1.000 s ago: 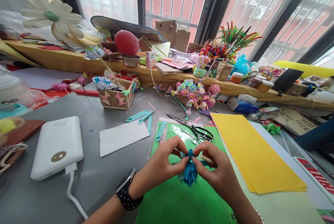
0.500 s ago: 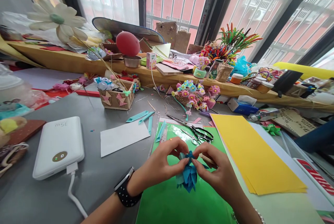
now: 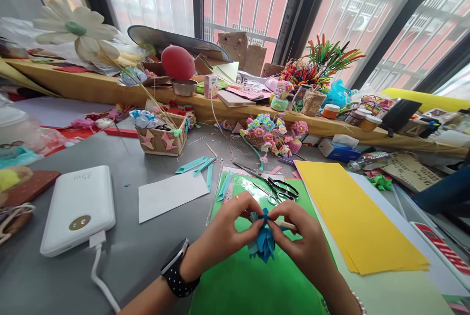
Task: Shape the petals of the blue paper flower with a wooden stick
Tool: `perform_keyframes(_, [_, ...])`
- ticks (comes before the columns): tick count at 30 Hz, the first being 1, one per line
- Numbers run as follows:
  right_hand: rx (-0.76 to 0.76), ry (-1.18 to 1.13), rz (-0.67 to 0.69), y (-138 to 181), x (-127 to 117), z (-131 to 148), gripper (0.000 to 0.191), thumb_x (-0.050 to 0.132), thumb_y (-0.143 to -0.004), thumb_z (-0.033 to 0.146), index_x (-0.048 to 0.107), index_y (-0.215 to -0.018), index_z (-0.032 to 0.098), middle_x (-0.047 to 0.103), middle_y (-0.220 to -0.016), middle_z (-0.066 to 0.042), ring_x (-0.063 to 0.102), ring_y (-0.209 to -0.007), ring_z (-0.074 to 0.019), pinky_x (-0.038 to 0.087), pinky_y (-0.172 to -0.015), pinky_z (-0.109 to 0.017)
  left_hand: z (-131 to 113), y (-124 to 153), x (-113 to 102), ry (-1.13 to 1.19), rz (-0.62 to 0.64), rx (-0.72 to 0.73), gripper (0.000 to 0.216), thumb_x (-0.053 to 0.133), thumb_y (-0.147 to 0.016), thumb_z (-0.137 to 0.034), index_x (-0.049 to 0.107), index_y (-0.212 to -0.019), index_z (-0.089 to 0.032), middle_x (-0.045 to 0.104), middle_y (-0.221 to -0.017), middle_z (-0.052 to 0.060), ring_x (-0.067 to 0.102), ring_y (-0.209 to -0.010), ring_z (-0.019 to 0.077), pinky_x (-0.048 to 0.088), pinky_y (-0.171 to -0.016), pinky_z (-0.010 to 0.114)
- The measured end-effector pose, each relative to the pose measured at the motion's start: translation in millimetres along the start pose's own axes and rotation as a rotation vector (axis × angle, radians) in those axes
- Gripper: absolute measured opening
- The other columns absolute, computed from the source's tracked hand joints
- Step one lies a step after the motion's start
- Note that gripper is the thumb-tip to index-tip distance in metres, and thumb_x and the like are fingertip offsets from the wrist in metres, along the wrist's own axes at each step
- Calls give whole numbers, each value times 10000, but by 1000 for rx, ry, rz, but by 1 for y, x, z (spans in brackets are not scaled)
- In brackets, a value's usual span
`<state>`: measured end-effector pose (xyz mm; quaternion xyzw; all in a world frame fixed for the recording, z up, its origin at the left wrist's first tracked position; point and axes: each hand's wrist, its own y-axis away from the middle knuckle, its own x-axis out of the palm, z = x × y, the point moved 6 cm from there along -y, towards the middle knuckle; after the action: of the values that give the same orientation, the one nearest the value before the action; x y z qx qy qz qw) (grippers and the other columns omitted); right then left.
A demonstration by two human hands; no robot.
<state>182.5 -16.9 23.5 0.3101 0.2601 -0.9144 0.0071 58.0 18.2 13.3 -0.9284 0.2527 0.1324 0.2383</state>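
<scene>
A blue folded-paper flower (image 3: 266, 246) with pointed petals hangs between my two hands, above a glossy green sheet (image 3: 235, 285). My left hand (image 3: 229, 229) pinches its upper part between thumb and forefinger. From the other side, my right hand (image 3: 303, 234) pinches the same top portion with thumb and forefinger. A pale thin stick (image 3: 286, 225) also lies within the right hand's fingers. The fingertips hide part of the folds. Just beyond the hands rest black-handled scissors (image 3: 284, 188) and a smaller silver pair (image 3: 270, 198). Light-blue folded paper strips (image 3: 224, 186) lie close by.
Yellow paper (image 3: 352, 222) is stacked to the right. On the left are a white card (image 3: 172, 196) and a white power bank (image 3: 79, 207) with its cable. Behind stand a cardboard box (image 3: 163, 141), a bunch of small craft flowers (image 3: 270, 133) and a cluttered ledge (image 3: 205, 102).
Both hands keep their pinch on the paper flower, which sits slightly higher. More of the pale stick shows in my right hand. The whole view has shifted a little.
</scene>
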Motion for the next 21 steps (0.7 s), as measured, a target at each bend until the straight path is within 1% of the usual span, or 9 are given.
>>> perform_keyframes(4, [-66,40,-42,1,-2,4,125,498,-744,107,520,-804,214,584,-740,-21,571,-686,-155,489,-541,-233,-1,0,-2,53,19,-4,47,520,-773,-136,521,-805,-170,510,-765,2,498,-728,124,442,-669,241])
perform_keyframes(8, [-41,35,-53,2,-1,2,127,502,-744,109,522,-804,220,589,-758,-28,578,-700,-159,494,-516,-224,-1,0,-1,126,72,-59,89,550,-758,-164,517,-841,-169,517,-805,13,499,-747,129,438,-660,238])
perform_keyframes(13, [-37,10,-51,3,0,4,111,509,-746,120,523,-798,217,580,-750,-30,567,-700,-161,494,-515,-224,4,-1,-1,222,73,-121,66,559,-754,-176,504,-790,-167,495,-786,5,490,-746,130,434,-652,238])
perform_keyframes(16, [-20,-4,-61,2,-1,4,99,507,-754,127,523,-794,217,579,-756,-28,572,-699,-156,486,-517,-216,6,-2,1,298,108,-157,76,556,-763,-178,515,-825,-166,489,-814,7,486,-752,124,435,-634,225])
perform_keyframes(19, [2,-1,-75,2,-2,2,74,504,-765,149,527,-788,215,585,-755,-25,582,-690,-150,476,-515,-206,6,-2,2,351,125,-169,82,550,-765,-174,523,-842,-164,487,-825,8,484,-763,124,439,-630,221])
perform_keyframes(21, [1,-7,-57,1,-2,3,57,508,-768,163,531,-782,213,590,-750,-22,585,-691,-148,482,-539,-208,6,-2,2,364,121,-173,70,550,-760,-167,521,-824,-160,483,-811,5,478,-749,120,435,-622,218])
